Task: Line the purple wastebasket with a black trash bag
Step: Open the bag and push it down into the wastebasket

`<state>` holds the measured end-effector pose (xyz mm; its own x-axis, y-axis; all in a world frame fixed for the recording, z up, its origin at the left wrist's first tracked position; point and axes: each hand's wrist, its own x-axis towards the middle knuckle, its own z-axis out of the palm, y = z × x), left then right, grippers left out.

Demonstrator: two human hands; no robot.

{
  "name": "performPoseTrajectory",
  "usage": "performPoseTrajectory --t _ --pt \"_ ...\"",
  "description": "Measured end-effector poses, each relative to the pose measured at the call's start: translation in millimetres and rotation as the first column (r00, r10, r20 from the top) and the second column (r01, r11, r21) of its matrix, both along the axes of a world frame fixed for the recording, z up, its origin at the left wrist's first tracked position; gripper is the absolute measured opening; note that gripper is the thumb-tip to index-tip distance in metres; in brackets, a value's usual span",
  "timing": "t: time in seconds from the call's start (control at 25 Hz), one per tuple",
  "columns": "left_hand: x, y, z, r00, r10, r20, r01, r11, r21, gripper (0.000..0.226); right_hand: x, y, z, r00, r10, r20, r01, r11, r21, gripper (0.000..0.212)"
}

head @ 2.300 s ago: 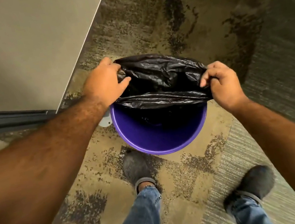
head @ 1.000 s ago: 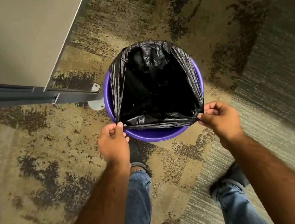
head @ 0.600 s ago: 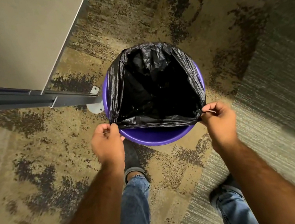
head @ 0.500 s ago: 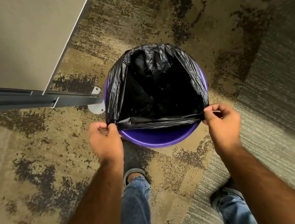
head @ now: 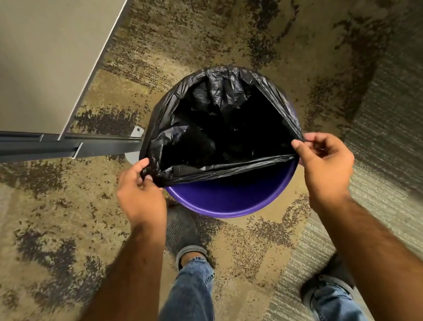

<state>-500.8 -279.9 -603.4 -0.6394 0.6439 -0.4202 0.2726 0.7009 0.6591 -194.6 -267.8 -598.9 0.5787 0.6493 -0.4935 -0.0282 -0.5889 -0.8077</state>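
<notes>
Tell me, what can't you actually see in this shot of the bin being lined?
Head view only:
- Wastebasket bottom: hidden by the black trash bag.
- Far rim: covered by bag, fit unclear.
- Left hand and right hand fingertips: partly hidden by the pinched bag edge.
- Right shoe: cut off behind forearm.

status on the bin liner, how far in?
Mostly there. Done: black trash bag is open inside the purple wastebasket, folded over the far rim. In hand: left hand and right hand pinch the near edge, stretched taut. Left: pull it over the bare near rim.
</notes>
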Motion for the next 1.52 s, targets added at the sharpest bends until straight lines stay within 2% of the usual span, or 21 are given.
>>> performPoseTrajectory --t 0.08,0.16,0.28,0.36,0.44,0.48,0.52,0.56,0.6,0.64,0.68,0.72,0.76,0.84,0.88,1.04,1.12,1.24,1.32,1.4,1.52 --pt "3 -4 -2 0.999 -0.035 0.033 0.038 0.994 -0.102 0.056 8 -6 -1 0.987 -0.042 -0.153 0.045 0.999 0.015 0.012" --pt "7 -10 2 0.984 0.057 0.170 -0.036 0.992 -0.123 0.054 20 -12 0 0.975 -0.013 -0.222 0.020 0.999 0.026 0.020" --pt "18 -23 17 0.884 0.289 0.368 -0.253 0.957 -0.143 0.035 30 -19 3 0.977 0.058 -0.204 -0.055 0.998 0.024 0.030" --pt "29 -36 22 0.869 0.304 0.390 -0.246 0.950 -0.193 0.036 28 -24 6 0.979 0.123 -0.161 -0.128 0.991 -0.023 0.031" --pt "38 -47 29 0.927 0.228 0.297 -0.184 0.968 -0.169 0.050 20 -30 10 0.962 0.270 0.045 -0.268 0.962 -0.052 0.032" --pt "40 -52 32 0.975 0.133 0.177 -0.112 0.986 -0.124 0.057 17 -33 14 0.903 0.368 0.220 -0.362 0.930 -0.067 0.034" --pt "40 -54 35 0.999 -0.028 0.015 0.029 0.996 -0.083 0.060 15 -35 17 0.800 0.457 0.388 -0.462 0.883 -0.087 0.040" --pt "39 -55 37 0.958 -0.244 -0.154 0.237 0.970 -0.063 0.060 14 -37 21 0.670 0.534 0.515 -0.567 0.817 -0.109 0.051" --pt "37 -54 37 0.838 -0.472 -0.275 0.476 0.878 -0.055 0.060 13 -36 24 0.532 0.615 0.582 -0.669 0.726 -0.157 0.065" --pt "37 -52 37 0.663 -0.671 -0.331 0.691 0.719 -0.075 0.063 12 -35 27 0.382 0.701 0.603 -0.754 0.614 -0.236 0.079" --pt "35 -48 36 0.474 -0.818 -0.327 0.837 0.534 -0.123 0.070 13 -33 28 0.227 0.770 0.596 -0.800 0.496 -0.336 0.090" --pt "33 -43 36 0.298 -0.908 -0.294 0.910 0.363 -0.199 0.080 15 -30 28 0.085 0.813 0.577 -0.810 0.393 -0.435 0.095" --pt "31 -39 36 0.162 -0.953 -0.257 0.930 0.235 -0.282 0.090 18 -27 27 -0.023 0.831 0.556 -0.805 0.314 -0.504 0.096" --pt "23 -29 34 0.030 -0.971 -0.239 0.917 0.122 -0.379 0.098 28 -21 21 -0.116 0.815 0.568 -0.821 0.244 -0.516 0.084" --pt "20 -27 34 -0.004 -0.963 -0.269 0.919 0.103 -0.381 0.092 33 -19 19 -0.120 0.786 0.607 -0.852 0.233 -0.470 0.072" --pt "21 -35 30 -0.038 -0.902 -0.429 0.973 0.065 -0.222 0.032 44 -23 11 -0.099 0.644 0.759 -0.932 0.208 -0.298 0.019" --pt "27 -43 28 0.015 -0.886 -0.463 0.982 0.101 -0.162 0.033 44 -27 6 -0.084 0.592 0.801 -0.923 0.256 -0.286 0.014" --pt "31 -54 23 0.110 -0.862 -0.496 0.983 0.169 -0.075 0.036 42 -32 0 -0.005 0.585 0.811 -0.903 0.345 -0.255 0.012" --pt "32 -61 24 0.163 -0.846 -0.507 0.977 0.210 -0.035 0.026 41 -38 -4 0.105 0.626 0.773 -0.871 0.433 -0.232 0.008" --pt "30 -67 27 0.203 -0.826 -0.526 0.965 0.259 -0.036 0.019 38 -46 -7 0.255 0.660 0.707 -0.829 0.526 -0.191 0.015" --pt "28 -69 33 0.227 -0.799 -0.557 0.949 0.310 -0.058 0.017 25 -53 -7 0.474 0.617 0.628 -0.740 0.666 -0.095 0.017"
